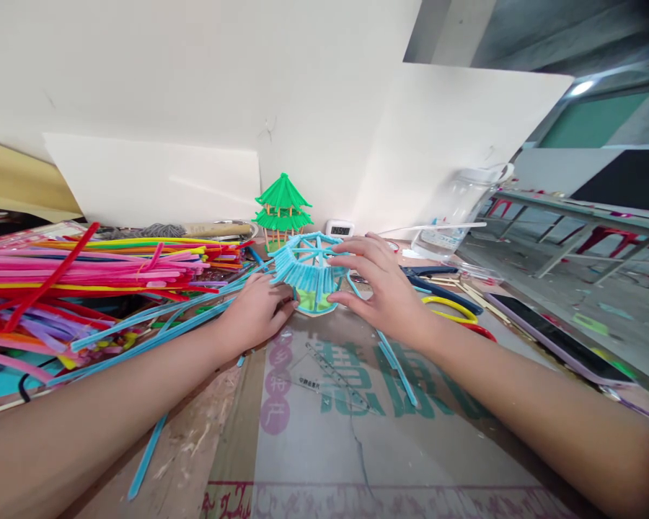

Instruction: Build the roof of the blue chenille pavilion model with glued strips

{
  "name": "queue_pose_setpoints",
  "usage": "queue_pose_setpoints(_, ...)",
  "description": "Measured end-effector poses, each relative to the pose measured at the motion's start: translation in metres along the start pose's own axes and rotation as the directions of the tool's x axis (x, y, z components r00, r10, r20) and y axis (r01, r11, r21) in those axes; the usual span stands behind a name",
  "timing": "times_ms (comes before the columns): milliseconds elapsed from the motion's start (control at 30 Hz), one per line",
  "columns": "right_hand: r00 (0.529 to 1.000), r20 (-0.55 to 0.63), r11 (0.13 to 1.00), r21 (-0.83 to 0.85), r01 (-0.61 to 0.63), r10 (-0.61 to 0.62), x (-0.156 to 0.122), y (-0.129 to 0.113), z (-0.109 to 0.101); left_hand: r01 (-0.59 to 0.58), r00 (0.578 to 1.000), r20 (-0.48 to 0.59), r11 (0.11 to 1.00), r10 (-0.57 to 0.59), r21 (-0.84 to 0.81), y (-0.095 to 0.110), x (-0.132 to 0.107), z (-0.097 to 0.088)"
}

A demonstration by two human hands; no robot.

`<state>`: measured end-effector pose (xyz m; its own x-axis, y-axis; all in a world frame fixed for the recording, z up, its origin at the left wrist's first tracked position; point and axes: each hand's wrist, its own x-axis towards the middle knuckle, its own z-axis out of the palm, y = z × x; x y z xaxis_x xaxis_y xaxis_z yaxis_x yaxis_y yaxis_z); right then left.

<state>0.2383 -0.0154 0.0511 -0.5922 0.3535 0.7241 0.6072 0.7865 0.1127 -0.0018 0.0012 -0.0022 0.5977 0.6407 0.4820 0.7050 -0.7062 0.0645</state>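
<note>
A small light-blue pavilion model [308,270] made of pipe cleaners stands in front of me, its roof ribs partly open at the top and a green base [316,303] below. My left hand [259,306] is closed at its lower left side, thumb and fingers bent against the base edge. On the other side my right hand [381,285] holds the model, fingers at the roof's rim and thumb low near the base. Parts of the model's right side are hidden by these fingers. Loose blue pipe cleaners [397,367] lie beside it.
A green-roofed pavilion [283,205] and a small digital timer [340,228] stand behind. Bundled coloured pipe cleaners [86,267] pile up at left. At right are yellow-and-red-handled scissors [454,308], dark-blue-handled pliers [448,288], a phone [557,335] and a clear bottle [457,216]. A transparent ruler [340,378] lies in front.
</note>
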Motion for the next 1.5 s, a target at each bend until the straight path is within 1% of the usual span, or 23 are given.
queue_pose_setpoints(133, 1.000, -0.016, 1.000, -0.022, 0.012, -0.012, 0.001, 0.002, -0.004, -0.001, 1.000, 0.004, 1.000, 0.001, 0.011, 0.000, 0.000, 0.000)
queue_pose_setpoints(300, 0.999, 0.021, 0.995, -0.087, 0.047, -0.045, 0.000, 0.008, -0.005, -0.008, 1.000, 0.002, 1.000, 0.008, 0.010, 0.000, -0.001, 0.000)
queue_pose_setpoints(633, 0.999, 0.034, 0.997, -0.069, 0.045, -0.042, 0.000, 0.004, -0.005, -0.005, 1.000, -0.003, 1.000, 0.005, 0.009, -0.001, 0.000, 0.000)
queue_pose_setpoints(767, 0.999, -0.019, 0.999, -0.033, 0.033, -0.034, -0.001, 0.003, -0.005, -0.003, 1.000, 0.002, 1.000, 0.003, 0.003, 0.000, 0.000, 0.000)
queue_pose_setpoints(867, 0.996, -0.057, 0.996, -0.046, 0.072, -0.074, -0.004, 0.003, -0.004, -0.001, 1.000, 0.006, 1.000, 0.001, 0.002, 0.000, 0.000, 0.000)
queue_pose_setpoints(1000, 0.994, 0.000, 0.986, -0.119, 0.112, -0.113, -0.007, 0.002, 0.001, 0.001, 1.000, 0.010, 1.000, -0.001, 0.003, 0.000, 0.000, 0.000)
queue_pose_setpoints(1067, 0.994, 0.012, 0.984, -0.139, 0.111, -0.110, -0.008, 0.002, 0.002, -0.002, 1.000, 0.012, 1.000, 0.001, 0.008, 0.000, 0.000, 0.000)
queue_pose_setpoints(1200, 0.994, -0.016, 0.986, -0.124, 0.107, -0.110, -0.009, 0.001, 0.004, -0.005, 1.000, 0.012, 1.000, 0.005, 0.012, 0.000, 0.000, 0.000)
queue_pose_setpoints(1333, 0.993, 0.004, 0.986, -0.120, 0.114, -0.115, -0.010, 0.000, 0.004, 0.003, 1.000, 0.007, 1.000, -0.003, -0.006, 0.000, 0.000, 0.000)
queue_pose_setpoints(1500, 0.995, -0.040, 0.991, -0.107, 0.085, -0.090, -0.009, -0.001, 0.005, 0.012, 1.000, 0.011, 1.000, -0.011, -0.026, 0.001, 0.000, 0.000)
